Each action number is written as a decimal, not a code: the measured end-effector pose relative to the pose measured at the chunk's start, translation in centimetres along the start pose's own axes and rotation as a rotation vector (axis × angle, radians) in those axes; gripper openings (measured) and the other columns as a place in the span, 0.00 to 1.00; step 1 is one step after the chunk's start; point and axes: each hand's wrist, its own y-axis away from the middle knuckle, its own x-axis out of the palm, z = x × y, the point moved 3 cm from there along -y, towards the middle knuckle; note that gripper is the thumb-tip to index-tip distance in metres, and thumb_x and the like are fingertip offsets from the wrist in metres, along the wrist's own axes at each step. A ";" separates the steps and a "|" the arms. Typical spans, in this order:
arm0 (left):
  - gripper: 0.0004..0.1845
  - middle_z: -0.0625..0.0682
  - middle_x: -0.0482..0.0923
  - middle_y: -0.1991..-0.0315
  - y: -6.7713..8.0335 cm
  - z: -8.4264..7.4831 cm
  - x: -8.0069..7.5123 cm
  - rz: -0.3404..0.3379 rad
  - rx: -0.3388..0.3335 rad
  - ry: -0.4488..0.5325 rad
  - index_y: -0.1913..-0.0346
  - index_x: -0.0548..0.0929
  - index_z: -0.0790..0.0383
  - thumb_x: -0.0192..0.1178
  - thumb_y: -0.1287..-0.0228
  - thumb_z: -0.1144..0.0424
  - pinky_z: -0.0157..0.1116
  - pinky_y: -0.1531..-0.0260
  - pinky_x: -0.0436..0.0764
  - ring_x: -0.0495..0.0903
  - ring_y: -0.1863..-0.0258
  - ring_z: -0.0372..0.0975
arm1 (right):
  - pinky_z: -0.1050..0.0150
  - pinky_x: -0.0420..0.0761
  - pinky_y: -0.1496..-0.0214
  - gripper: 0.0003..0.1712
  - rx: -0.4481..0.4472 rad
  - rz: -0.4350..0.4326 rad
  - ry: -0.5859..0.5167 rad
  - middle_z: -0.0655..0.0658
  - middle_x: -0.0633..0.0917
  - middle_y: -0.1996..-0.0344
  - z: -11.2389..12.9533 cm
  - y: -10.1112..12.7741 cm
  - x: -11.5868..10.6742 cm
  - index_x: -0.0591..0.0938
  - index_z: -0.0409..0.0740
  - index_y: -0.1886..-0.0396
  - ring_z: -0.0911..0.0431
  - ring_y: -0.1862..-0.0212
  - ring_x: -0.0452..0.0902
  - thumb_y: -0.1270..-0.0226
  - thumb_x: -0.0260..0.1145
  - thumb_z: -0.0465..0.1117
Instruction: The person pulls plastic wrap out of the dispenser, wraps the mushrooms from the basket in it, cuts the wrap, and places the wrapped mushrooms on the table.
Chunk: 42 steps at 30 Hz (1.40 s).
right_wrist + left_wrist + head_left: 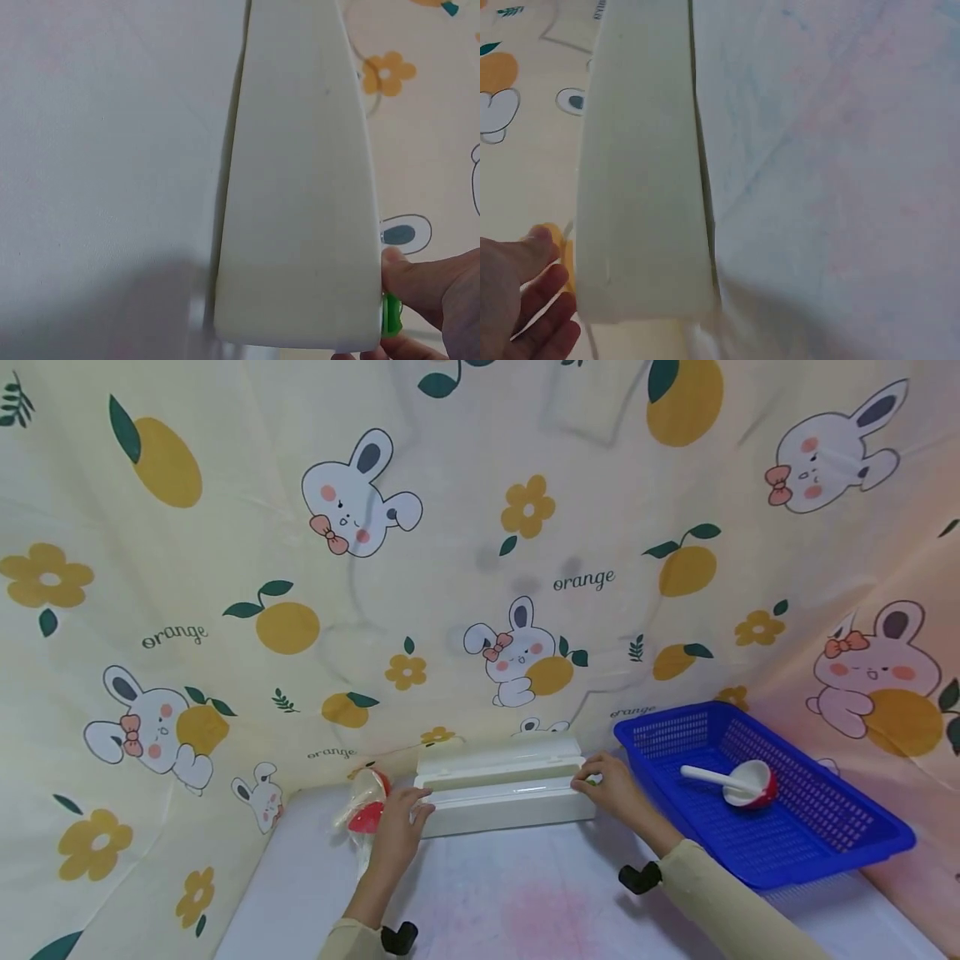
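Observation:
A long white box (510, 814) stands on the table in the head view, its hinged lid (498, 752) raised toward the back. My left hand (401, 827) is at the box's left end, fingertips by the top corner; in the left wrist view, its loosely bent fingers (551, 300) lie beside the box edge. My right hand (611, 789) grips the right end. In the right wrist view, its thumb (409, 281) lies at the corner, with other fingertips below the end. A small green piece (391, 315) shows between thumb and fingers. The box's inside is mostly hidden.
A blue plastic basket (832, 852) stands at the right, with a red-and-white ladle (752, 785) inside. Left of the box lies a clear bag with something red (367, 817), partly behind my left hand. A patterned cloth (465, 560) hangs behind the white-covered table (525, 902).

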 end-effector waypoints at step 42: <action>0.07 0.57 0.86 0.65 -4.6 0.6 3.4 -0.058 -0.023 0.291 0.56 0.83 0.69 0.70 0.27 0.68 0.32 0.61 0.78 0.81 0.63 0.42 | 0.59 0.78 0.59 0.04 -0.022 0.009 0.051 0.46 0.82 0.65 -0.2 -2.9 1.5 0.84 0.42 0.61 0.53 0.62 0.75 0.22 0.70 0.35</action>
